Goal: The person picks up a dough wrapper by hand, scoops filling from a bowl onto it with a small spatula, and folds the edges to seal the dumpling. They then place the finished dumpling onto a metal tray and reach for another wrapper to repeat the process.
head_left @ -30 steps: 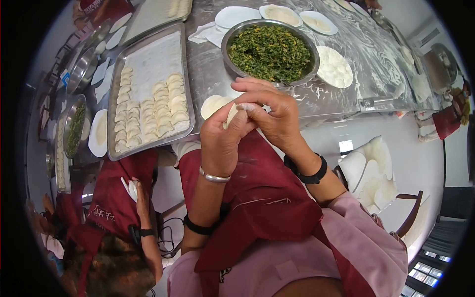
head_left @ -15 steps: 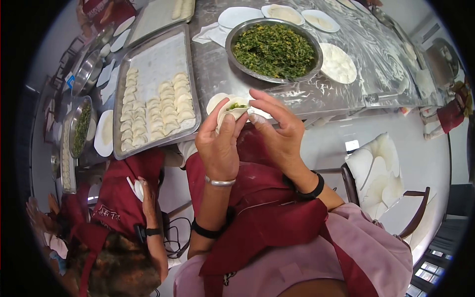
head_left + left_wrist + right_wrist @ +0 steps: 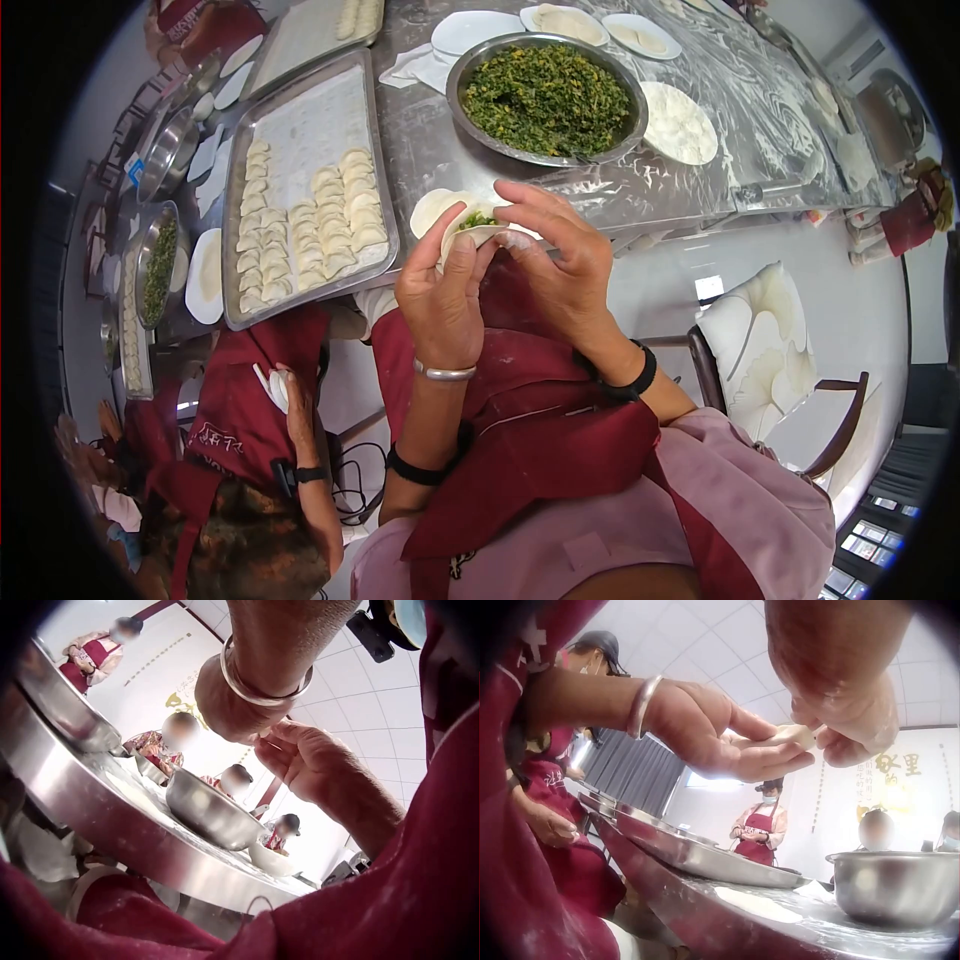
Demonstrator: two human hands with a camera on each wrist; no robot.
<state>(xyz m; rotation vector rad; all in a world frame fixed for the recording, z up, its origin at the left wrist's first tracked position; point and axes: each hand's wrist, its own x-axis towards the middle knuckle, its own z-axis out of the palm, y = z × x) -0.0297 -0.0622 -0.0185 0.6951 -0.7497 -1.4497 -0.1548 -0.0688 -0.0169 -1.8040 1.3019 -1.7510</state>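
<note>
A round dough wrapper (image 3: 456,232) with green filling (image 3: 476,219) showing inside lies folded in the left hand (image 3: 442,305), whose thumb and fingers hold it from both sides. The right hand (image 3: 570,270) pinches the wrapper's right edge with thumb and index finger, its other fingers spread. In the right wrist view the pale dough (image 3: 795,736) sits between the left hand (image 3: 705,731) and the right hand (image 3: 840,697). Seen from the left wrist, the two hands meet, and they mostly hide the dough.
Beyond the hands stands a metal bowl of chopped green filling (image 3: 548,100), with a plate of white flour (image 3: 680,124) at its right. Flat wrappers (image 3: 432,211) lie at the table edge. A tray of dumplings (image 3: 385,262) is at the left; another person's arm (image 3: 318,505) is lower left.
The wrapper, pinched between both hands a second ago, came to show its filling. Since half a second ago, the right fingertips have moved slightly left onto its edge.
</note>
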